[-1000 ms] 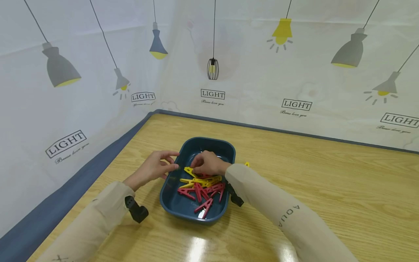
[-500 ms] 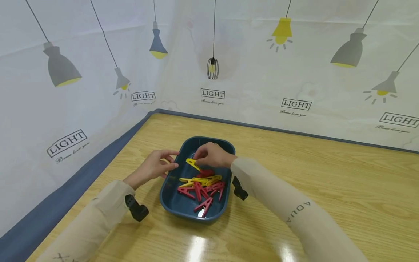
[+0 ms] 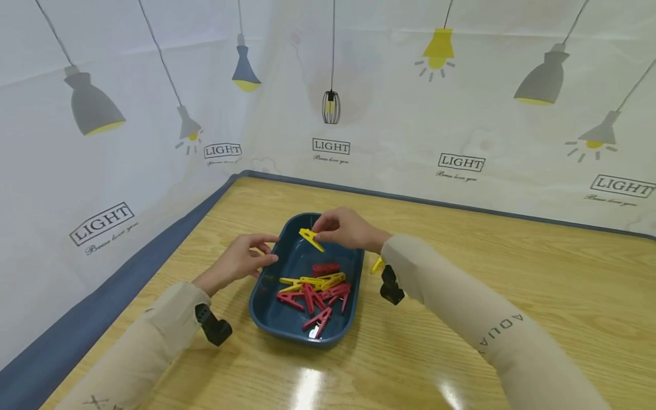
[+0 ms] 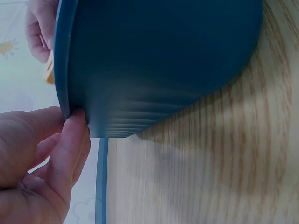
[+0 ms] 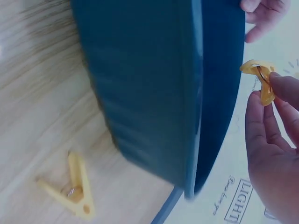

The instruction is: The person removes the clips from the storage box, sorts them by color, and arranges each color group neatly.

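Over the far end of a blue plastic basin, my right hand pinches a yellow clothespin between thumb and fingertips. It hangs clear of the other pegs, and its wire spring shows in the right wrist view. At the basin's left side is my left hand; the left wrist view shows its thumb and finger pinching the rim. Several red clothespins and yellow clothespins lie heaped in the near and middle part of the basin.
Another yellow clothespin lies on the wooden table, just right of the basin, partly hidden by the right wrist's black camera in the head view. A printed curtain stands along the table's far and left edges.
My right hand has lifted the yellow clothespin up from the heap, away toward the basin's far right side. A red clothespin beneath it has come into view. My left hand stays at the rim.
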The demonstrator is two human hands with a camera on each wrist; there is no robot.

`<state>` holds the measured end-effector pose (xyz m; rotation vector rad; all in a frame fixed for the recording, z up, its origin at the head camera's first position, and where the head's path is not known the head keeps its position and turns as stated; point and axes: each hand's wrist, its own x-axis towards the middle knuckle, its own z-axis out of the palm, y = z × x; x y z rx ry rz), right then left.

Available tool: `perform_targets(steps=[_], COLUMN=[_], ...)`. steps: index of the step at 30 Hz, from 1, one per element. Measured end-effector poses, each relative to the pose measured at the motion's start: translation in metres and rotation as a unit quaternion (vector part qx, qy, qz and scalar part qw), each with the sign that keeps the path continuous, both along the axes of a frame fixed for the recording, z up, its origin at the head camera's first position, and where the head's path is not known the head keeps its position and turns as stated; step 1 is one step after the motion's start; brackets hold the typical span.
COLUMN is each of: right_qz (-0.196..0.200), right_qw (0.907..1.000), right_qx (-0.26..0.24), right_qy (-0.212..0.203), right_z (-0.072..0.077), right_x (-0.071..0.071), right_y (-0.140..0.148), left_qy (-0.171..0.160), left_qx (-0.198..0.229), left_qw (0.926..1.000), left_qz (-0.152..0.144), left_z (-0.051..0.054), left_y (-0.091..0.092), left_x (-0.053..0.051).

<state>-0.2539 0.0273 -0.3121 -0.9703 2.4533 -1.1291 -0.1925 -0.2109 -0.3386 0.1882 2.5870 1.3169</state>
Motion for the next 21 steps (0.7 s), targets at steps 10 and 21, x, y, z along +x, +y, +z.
perform_targets(steps=[10, 21], right_qz=[-0.037, -0.105], right_qw=[0.9989, 0.9932], right_qx=[-0.024, -0.048], right_qy=[-0.012, -0.017], right_z=[0.005, -0.007], right_x=[0.002, 0.015], right_y=[0.046, 0.106], left_qy=[0.006, 0.003], left_qx=[0.0, -0.009], left_qw=[1.0, 1.0], left_qz=[-0.001, 0.0], left_z=[-0.001, 0.001], left_y=[0.0, 0.002], left_x=[0.0, 0.0])
